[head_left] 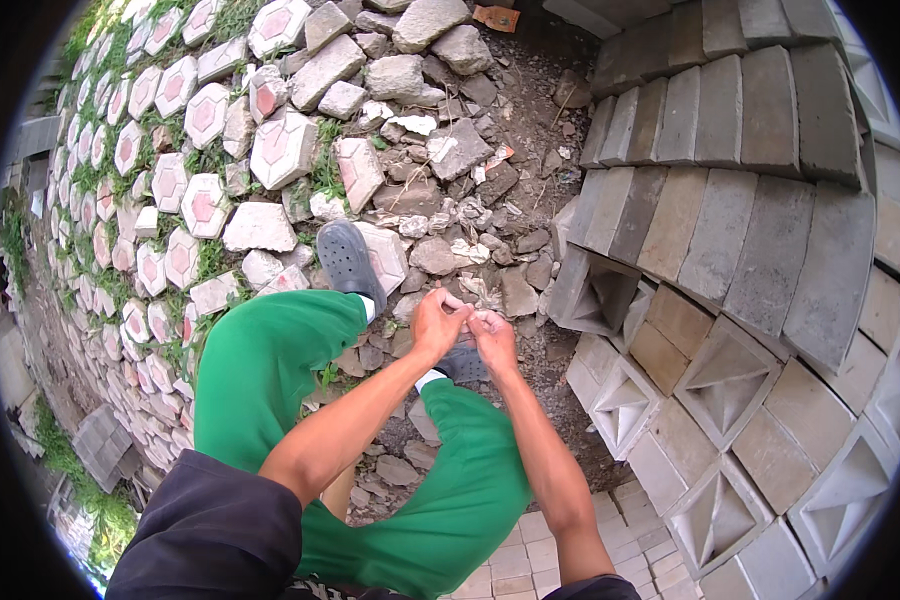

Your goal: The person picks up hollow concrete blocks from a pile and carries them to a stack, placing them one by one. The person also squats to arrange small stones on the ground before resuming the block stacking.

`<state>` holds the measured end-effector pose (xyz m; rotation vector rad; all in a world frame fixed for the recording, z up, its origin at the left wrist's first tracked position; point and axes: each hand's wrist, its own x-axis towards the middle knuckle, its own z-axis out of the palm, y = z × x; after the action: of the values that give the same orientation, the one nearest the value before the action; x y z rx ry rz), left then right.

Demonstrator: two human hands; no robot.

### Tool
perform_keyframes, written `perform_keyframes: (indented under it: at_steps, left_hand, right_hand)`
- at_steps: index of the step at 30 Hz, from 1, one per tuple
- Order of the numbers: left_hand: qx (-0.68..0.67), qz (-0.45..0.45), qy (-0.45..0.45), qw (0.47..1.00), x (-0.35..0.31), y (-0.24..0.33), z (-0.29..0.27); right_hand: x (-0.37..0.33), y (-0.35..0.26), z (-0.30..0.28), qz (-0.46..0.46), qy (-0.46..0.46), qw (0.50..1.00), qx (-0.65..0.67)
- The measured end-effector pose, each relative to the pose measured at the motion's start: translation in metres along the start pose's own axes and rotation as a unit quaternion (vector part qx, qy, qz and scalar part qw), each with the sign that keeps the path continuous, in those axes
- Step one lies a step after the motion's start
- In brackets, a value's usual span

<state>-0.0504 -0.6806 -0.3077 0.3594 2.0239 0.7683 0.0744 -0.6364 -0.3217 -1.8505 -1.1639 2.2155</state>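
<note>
My left hand (pixel 437 322) and my right hand (pixel 493 338) meet in front of my knees, fingertips pinched close together. Whatever lies between the fingers, if anything, is too small to make out. Both hands are closed and held above the rubble. Just below them is one grey clog (pixel 463 364), partly covered by my hands and leg. The other grey clog (pixel 348 258) rests on the stones to the left. Green trousers (pixel 270 350) cover my bent legs.
Hexagonal paving blocks (pixel 205 205) with reddish centres spread over grass at the left. Broken stones (pixel 435 255) lie loose ahead. Stacked grey concrete blocks (pixel 705 235) rise close on my right, with hollow-faced blocks (pixel 725 380) lower down. Small pavers (pixel 530 560) show at the bottom.
</note>
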Motion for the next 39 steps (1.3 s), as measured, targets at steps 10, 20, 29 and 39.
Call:
perform_keyframes:
  at_steps: [10, 20, 29, 39]
  left_hand:
    - [-0.267, -0.205, 0.162, 0.928, -0.027, 0.009, -0.152]
    - [-0.425, -0.166, 0.285, 0.843, -0.012, 0.05, -0.322]
    - [-0.588, -0.183, 0.378, 0.691, -0.002, 0.072, -0.424]
    - [-0.612, -0.212, 0.484, 0.588, 0.065, 0.117, -0.547]
  right_hand:
    - [-0.015, -0.09, 0.151, 0.058, -0.047, 0.991, -0.11]
    - [-0.041, -0.235, 0.318, 0.074, -0.12, 0.944, -0.297]
    - [-0.019, -0.362, 0.499, 0.005, -0.193, 0.917, -0.349]
    - [0.005, -0.432, 0.634, 0.043, -0.249, 0.856, -0.451]
